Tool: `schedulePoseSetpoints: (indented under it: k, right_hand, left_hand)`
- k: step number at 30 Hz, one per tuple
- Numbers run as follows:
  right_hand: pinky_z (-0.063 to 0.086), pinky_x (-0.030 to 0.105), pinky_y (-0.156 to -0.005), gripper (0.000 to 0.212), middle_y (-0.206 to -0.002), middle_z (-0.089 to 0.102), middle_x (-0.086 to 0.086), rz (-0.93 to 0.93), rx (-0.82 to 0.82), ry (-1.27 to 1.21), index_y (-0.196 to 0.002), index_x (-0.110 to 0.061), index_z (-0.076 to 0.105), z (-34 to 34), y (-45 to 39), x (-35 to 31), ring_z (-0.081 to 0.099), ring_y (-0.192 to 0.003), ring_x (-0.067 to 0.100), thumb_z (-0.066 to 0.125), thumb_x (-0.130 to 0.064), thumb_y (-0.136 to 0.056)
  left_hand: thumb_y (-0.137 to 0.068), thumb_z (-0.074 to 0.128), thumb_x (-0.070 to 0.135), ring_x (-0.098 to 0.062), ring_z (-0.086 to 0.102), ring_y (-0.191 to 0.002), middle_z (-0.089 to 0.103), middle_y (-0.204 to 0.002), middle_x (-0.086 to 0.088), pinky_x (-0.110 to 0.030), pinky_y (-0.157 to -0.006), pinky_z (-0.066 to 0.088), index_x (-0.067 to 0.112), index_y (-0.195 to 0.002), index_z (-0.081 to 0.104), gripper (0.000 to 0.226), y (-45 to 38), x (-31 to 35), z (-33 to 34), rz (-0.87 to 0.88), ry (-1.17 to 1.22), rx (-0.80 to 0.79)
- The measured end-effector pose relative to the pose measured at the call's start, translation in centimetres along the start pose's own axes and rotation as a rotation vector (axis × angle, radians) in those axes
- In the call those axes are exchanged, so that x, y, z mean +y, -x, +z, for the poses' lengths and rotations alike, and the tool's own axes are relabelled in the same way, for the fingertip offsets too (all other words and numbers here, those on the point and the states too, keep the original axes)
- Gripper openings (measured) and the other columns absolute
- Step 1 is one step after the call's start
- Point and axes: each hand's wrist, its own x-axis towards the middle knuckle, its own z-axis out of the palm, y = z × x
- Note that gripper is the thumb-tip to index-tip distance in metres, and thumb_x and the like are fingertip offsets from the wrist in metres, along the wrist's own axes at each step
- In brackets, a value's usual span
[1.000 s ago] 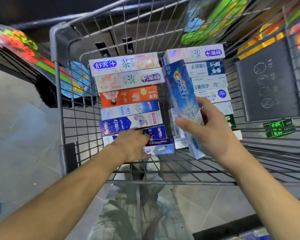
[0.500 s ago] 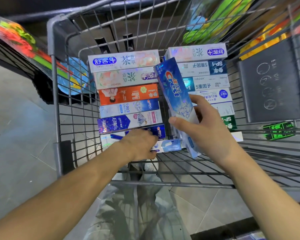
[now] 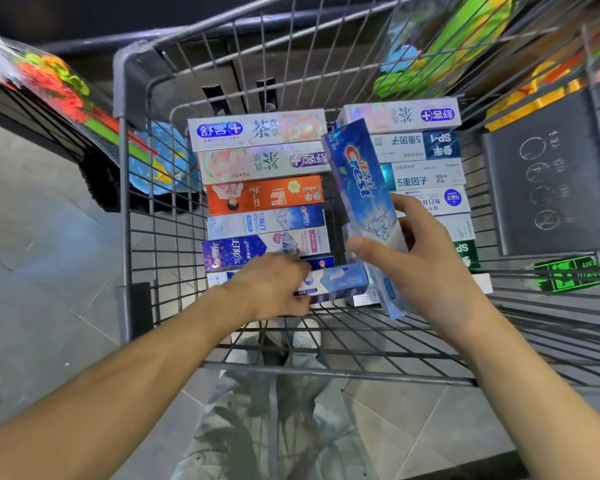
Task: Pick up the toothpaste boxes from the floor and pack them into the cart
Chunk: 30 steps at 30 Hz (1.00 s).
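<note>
Gripping a tilted blue Crest box (image 3: 361, 202), the right hand (image 3: 420, 265) hovers inside the cart (image 3: 129, 202); the left hand (image 3: 274, 285) pinches the nearest stacked box (image 3: 333, 282), which risks dragging the row askew.

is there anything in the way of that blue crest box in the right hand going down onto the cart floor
Nothing visible blocks it. The right hand holds the blue Crest box tilted over the gap between the left column and right column of boxes; the cart floor nearer the person is bare wire.
</note>
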Motion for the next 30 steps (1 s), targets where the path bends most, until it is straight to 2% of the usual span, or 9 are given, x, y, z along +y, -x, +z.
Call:
schedulePoseSetpoints:
  k: [3, 5, 9, 11, 14, 16, 20, 24, 30]
  right_hand:
    - [0.057, 0.043, -0.088, 0.06, -0.111, 0.071, 0.002, -0.019, 0.007, -0.036, -0.128, -0.032, 0.056, -0.3, 0.2, -0.2, 0.067, -0.104, 0.023, 0.075, -0.039, -0.072]
    - [0.055, 0.035, -0.08, 0.058, -0.106, 0.071, 0.005, -0.026, -0.022, -0.027, -0.124, -0.035, 0.056, -0.3, 0.3, -0.1, 0.066, -0.098, 0.023, 0.079, -0.038, -0.07]
    - [0.049, 0.024, -0.073, 0.057, -0.094, 0.064, -0.012, -0.093, -0.258, 0.268, -0.115, -0.039, 0.049, -0.4, 0.0, 0.0, 0.061, -0.082, 0.008, 0.088, -0.03, -0.074]
    - [0.046, 0.026, -0.081, 0.056, -0.104, 0.062, -0.016, -0.205, -0.401, 0.52, -0.123, -0.039, 0.048, 0.3, -0.4, 0.1, 0.059, -0.092, 0.01, 0.083, -0.03, -0.08]
    - [0.039, 0.032, -0.097, 0.055, -0.133, 0.055, -0.002, -0.35, -0.604, 0.838, -0.142, -0.028, 0.044, 2.3, -1.3, 1.0, 0.052, -0.12, 0.021, 0.07, -0.03, -0.093]
    - [0.039, 0.036, -0.101, 0.056, -0.137, 0.052, 0.003, -0.413, -0.709, 0.994, -0.148, -0.025, 0.038, 3.6, -1.9, 2.1, 0.05, -0.124, 0.027, 0.062, -0.029, -0.098]
    - [0.048, 0.043, -0.092, 0.055, -0.13, 0.049, 0.008, -0.47, -0.838, 1.277, -0.149, -0.024, 0.028, 6.5, -2.9, 3.6, 0.052, -0.119, 0.032, 0.051, -0.026, -0.1]
    - [0.048, 0.044, -0.084, 0.047, -0.129, 0.048, 0.013, -0.547, -0.894, 1.45, -0.142, -0.016, 0.028, 8.9, -4.2, 4.7, 0.049, -0.117, 0.034, 0.051, -0.02, -0.101]
    - [0.052, 0.045, -0.075, 0.052, -0.134, 0.045, 0.016, -0.632, -0.941, 1.596, -0.145, -0.01, 0.027, 10.1, -6.0, 7.1, 0.047, -0.117, 0.034, 0.053, -0.011, -0.101]
  left_hand:
    - [-0.099, 0.054, 0.04, -0.029, 0.048, -0.127, 0.051, -0.139, -0.01, -0.036, -0.1, 0.044, 0.016, -0.154, 0.037, 0.062, 1.2, -2.3, -1.5, -0.021, 0.132, 0.114]
    - [-0.103, 0.047, 0.04, -0.029, 0.046, -0.123, 0.051, -0.128, -0.011, -0.039, -0.098, 0.045, 0.018, -0.159, 0.026, 0.064, 1.4, -4.2, -2.0, -0.029, 0.094, 0.162]
    - [-0.098, 0.024, 0.052, -0.033, 0.052, -0.104, 0.055, -0.112, -0.014, -0.048, -0.088, 0.05, 0.017, -0.147, 0.047, 0.065, 1.4, -7.2, -1.8, -0.03, -0.065, 0.211]
    - [-0.095, 0.027, 0.048, -0.036, 0.055, -0.099, 0.058, -0.109, -0.017, -0.048, -0.083, 0.052, 0.015, -0.137, 0.057, 0.062, 1.4, -8.3, -1.5, -0.005, -0.094, 0.239]
    - [-0.1, 0.033, 0.041, -0.037, 0.057, -0.093, 0.061, -0.108, -0.017, -0.046, -0.077, 0.052, 0.021, -0.14, 0.058, 0.051, 0.8, -9.3, -1.6, -0.007, -0.172, 0.396]
    - [-0.102, 0.029, 0.044, -0.038, 0.056, -0.1, 0.062, -0.115, -0.016, -0.047, -0.082, 0.049, 0.023, -0.14, 0.058, 0.051, 0.4, -9.4, -2.1, -0.093, -0.192, 0.404]
    - [-0.101, 0.02, 0.046, -0.04, 0.054, -0.11, 0.06, -0.127, -0.016, -0.051, -0.091, 0.05, 0.017, -0.149, 0.045, 0.062, 0.4, -9.2, -2.0, -0.122, -0.141, 0.339]
    - [-0.105, 0.028, 0.043, -0.034, 0.047, -0.124, 0.053, -0.141, -0.008, -0.046, -0.097, 0.042, 0.02, -0.156, 0.031, 0.057, 0.4, -9.0, -1.1, -0.145, -0.167, 0.356]
    - [-0.107, 0.033, 0.041, -0.032, 0.045, -0.126, 0.051, -0.144, -0.006, -0.045, -0.099, 0.039, 0.022, -0.157, 0.03, 0.054, 0.2, -9.2, -0.7, -0.14, -0.142, 0.379]
